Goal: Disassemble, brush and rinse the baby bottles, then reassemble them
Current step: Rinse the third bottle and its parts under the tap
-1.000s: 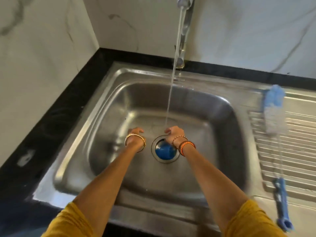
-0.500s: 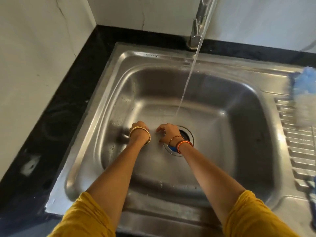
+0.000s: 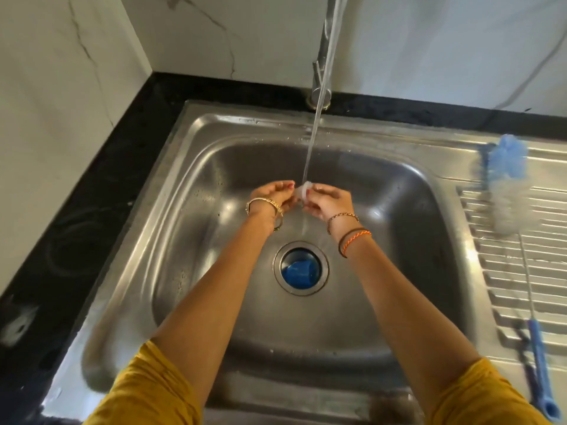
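A black stone desk (image 3: 101,210) set into a white marble-patterned corner carries a stainless steel sink (image 3: 214,167), where a person in mustard-yellow sleeves rinses a baby-bottle part. Both forearms reach forward over the basin, wrists angled inward so the hands meet directly below the water stream (image 3: 316,124) falling from the chrome tap (image 3: 320,72), evidently so the flow runs over the piece and drains straight down. A long blue-and-white bottle brush (image 3: 509,191) lies parked on the ribbed draining board at right, within reach. A blue object sits in the round drain (image 3: 302,268); its identity is unclear. The left hand (image 3: 271,193) and right hand (image 3: 326,200) each pinch, with curled fingers, a small translucent whitish bottle part (image 3: 303,191) held between them under the stream.
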A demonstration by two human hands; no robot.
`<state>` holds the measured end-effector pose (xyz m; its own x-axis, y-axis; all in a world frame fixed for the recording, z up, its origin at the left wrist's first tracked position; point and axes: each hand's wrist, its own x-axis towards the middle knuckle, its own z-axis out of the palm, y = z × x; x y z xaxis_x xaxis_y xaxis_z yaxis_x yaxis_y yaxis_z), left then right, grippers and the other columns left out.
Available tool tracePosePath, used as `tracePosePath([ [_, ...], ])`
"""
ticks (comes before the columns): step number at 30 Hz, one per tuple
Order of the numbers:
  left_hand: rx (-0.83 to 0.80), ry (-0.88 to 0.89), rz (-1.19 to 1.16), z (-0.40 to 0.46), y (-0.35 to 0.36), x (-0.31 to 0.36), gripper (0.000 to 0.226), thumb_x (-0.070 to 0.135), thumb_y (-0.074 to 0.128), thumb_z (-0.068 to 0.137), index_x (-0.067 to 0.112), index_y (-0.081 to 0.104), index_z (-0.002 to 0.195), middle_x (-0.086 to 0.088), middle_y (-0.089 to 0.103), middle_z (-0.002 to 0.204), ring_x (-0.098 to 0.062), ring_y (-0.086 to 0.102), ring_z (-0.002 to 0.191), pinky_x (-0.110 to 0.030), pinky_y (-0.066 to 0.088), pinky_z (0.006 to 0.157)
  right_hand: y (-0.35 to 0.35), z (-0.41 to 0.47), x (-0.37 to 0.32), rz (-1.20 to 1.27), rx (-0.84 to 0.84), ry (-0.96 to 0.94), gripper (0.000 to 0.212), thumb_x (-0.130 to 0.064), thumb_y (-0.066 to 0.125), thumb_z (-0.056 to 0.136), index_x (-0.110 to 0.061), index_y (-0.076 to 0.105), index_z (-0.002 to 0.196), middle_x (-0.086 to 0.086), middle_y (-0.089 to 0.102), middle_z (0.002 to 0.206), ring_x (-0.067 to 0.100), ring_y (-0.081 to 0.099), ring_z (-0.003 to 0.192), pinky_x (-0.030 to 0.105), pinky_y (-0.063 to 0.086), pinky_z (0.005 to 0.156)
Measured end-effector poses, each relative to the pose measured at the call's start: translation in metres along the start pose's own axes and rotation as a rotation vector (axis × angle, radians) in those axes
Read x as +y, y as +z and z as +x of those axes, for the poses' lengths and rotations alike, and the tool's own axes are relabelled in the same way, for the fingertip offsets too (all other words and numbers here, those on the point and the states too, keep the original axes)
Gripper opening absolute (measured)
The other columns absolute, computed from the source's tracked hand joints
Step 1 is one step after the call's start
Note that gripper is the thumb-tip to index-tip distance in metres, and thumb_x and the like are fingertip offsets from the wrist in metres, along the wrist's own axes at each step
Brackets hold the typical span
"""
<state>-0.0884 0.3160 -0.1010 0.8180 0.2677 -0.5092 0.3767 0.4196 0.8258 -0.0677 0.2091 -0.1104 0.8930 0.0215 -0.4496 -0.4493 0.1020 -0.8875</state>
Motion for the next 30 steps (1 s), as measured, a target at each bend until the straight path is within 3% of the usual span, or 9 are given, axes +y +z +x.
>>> tracePosePath([
  [2, -0.023, 0.03, 0.063, 0.002, 0.01, 0.003, 0.03, -0.01, 0.048, 0.089, -0.006, 0.057, 0.117, -0.019, 0.063, 0.106, -0.021, 0.059, 0.085, -0.023, 0.051, 0.078, -0.002, 0.009, -0.008, -0.045, 0.069, -0.047, 0.01, -0.003, 0.072, 0.077, -0.004, 0.069, 0.087, 0.007, 0.065, 0.085, 0.012, 0.064, 0.068, 0.018, 0.055, 0.058],
  [5, -0.056, 0.066, 0.18, 0.003, 0.017, 0.001, 0.037, -0.015, 0.048, 0.086, -0.003, 0.056, 0.121, -0.023, 0.059, 0.118, -0.022, 0.056, 0.092, -0.012, 0.051, 0.067, -0.001, 0.019, -0.011, -0.161, 0.084, -0.08, 0.013, -0.007, 0.077, 0.073, -0.007, 0.072, 0.085, 0.007, 0.069, 0.086, 0.01, 0.065, 0.066, 0.02, 0.056, 0.062],
  [9, -0.046, 0.1, 0.305, 0.005, 0.011, -0.008, 0.037, -0.008, 0.056, 0.085, 0.001, 0.057, 0.121, -0.015, 0.062, 0.112, -0.016, 0.057, 0.091, -0.014, 0.048, 0.076, 0.002, 0.022, -0.007, -0.202, 0.039, -0.012, 0.01, -0.003, 0.074, 0.075, -0.01, 0.069, 0.081, 0.008, 0.067, 0.086, 0.012, 0.065, 0.068, 0.022, 0.055, 0.065],
  [14, 0.017, 0.186, 0.239, 0.005, 0.001, -0.012, 0.03, -0.007, 0.064, 0.079, -0.001, 0.062, 0.108, 0.003, 0.063, 0.084, -0.006, 0.059, 0.077, -0.01, 0.053, 0.065, 0.003, 0.017, -0.013, -0.103, -0.011, 0.053, 0.008, 0.003, 0.065, 0.081, -0.003, 0.069, 0.082, 0.005, 0.061, 0.064, 0.013, 0.054, 0.054, 0.013, 0.048, 0.043],
  [21, 0.031, 0.321, 0.276, 0.002, 0.009, -0.002, 0.021, -0.004, 0.068, 0.076, 0.0, 0.068, 0.096, 0.006, 0.063, 0.075, 0.003, 0.062, 0.063, -0.009, 0.052, 0.063, 0.005, 0.011, -0.022, 0.02, -0.062, 0.217, 0.023, 0.001, 0.056, 0.089, 0.002, 0.062, 0.111, 0.016, 0.063, 0.099, 0.017, 0.061, 0.07, 0.021, 0.056, 0.059],
  [23, 0.058, 0.342, 0.371, 0.003, 0.011, 0.001, 0.019, -0.002, 0.071, 0.074, 0.003, 0.07, 0.093, 0.004, 0.065, 0.078, -0.001, 0.061, 0.069, -0.012, 0.052, 0.069, 0.003, 0.01, -0.026, 0.021, -0.062, 0.261, 0.024, 0.002, 0.05, 0.092, 0.004, 0.06, 0.113, 0.02, 0.061, 0.112, 0.025, 0.063, 0.088, 0.028, 0.053, 0.07],
  [25, 0.13, 0.399, 0.529, 0.005, 0.012, 0.004, 0.018, 0.001, 0.074, 0.073, 0.005, 0.072, 0.09, 0.003, 0.065, 0.082, -0.004, 0.059, 0.07, -0.009, 0.05, 0.069, 0.0, 0.008, -0.03, 0.111, -0.083, 0.286, 0.026, 0.0, 0.046, 0.094, 0.005, 0.056, 0.116, 0.02, 0.062, 0.107, 0.033, 0.06, 0.105, 0.035, 0.051, 0.076],
  [27, 0.181, 0.473, 0.675, 0.005, 0.013, 0.009, 0.015, 0.002, 0.073, 0.075, 0.005, 0.073, 0.09, 0.001, 0.067, 0.082, -0.004, 0.059, 0.07, -0.004, 0.046, 0.065, -0.003, 0.005, -0.034, 0.188, -0.151, 0.273, 0.027, -0.01, 0.047, 0.095, 0.004, 0.054, 0.117, 0.016, 0.062, 0.092, 0.031, 0.061, 0.095, 0.035, 0.052, 0.074],
  [30, 0.154, 0.534, 0.78, 0.005, 0.012, 0.016, 0.016, 0.005, 0.071, 0.078, 0.003, 0.073, 0.094, -0.008, 0.072, 0.092, -0.011, 0.064, 0.081, -0.015, 0.049, 0.08, -0.003, 0.001, -0.037, 0.137, -0.213, 0.237, 0.027, -0.015, 0.056, 0.092, 0.005, 0.057, 0.109, 0.019, 0.063, 0.098, 0.028, 0.064, 0.087, 0.031, 0.056, 0.07],
])
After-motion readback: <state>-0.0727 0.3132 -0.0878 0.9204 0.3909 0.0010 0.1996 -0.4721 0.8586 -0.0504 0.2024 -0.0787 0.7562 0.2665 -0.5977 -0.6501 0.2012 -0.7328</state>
